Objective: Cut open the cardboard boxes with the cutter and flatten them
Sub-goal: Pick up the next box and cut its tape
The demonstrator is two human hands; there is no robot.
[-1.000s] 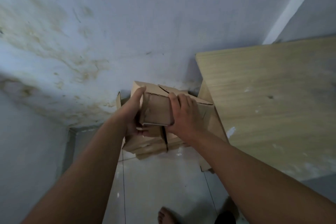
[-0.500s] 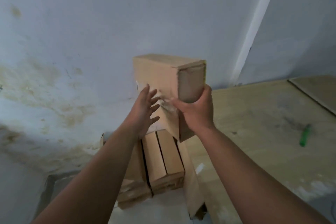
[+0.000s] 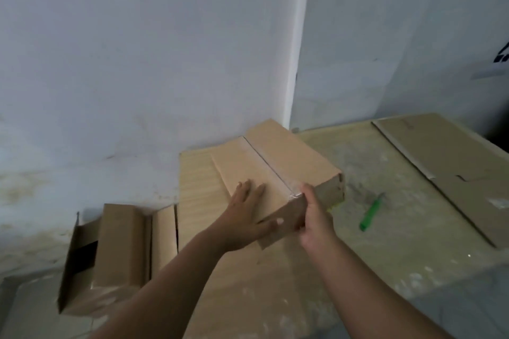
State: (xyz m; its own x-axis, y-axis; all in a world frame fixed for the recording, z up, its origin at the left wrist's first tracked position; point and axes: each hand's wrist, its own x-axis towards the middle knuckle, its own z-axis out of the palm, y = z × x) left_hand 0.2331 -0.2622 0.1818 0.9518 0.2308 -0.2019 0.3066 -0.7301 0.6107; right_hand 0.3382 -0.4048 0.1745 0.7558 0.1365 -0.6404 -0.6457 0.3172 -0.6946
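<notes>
box [image 3: 278, 165]: left hand [image 3: 245, 219] flat on top, right hand [image 3: 315, 219] grips end

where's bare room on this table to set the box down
Bare table lies along the near edge, between the held box and the flattened cardboard, in front of the green cutter. Another strip runs behind the cutter toward the wall. Crowded: the other boxes left of the table.

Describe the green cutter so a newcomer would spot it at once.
Start at the pale wooden table against the wall. Right of the taped brown cardboard box lies the slim green cutter. It alone is green; everything around it is brown or beige.
</notes>
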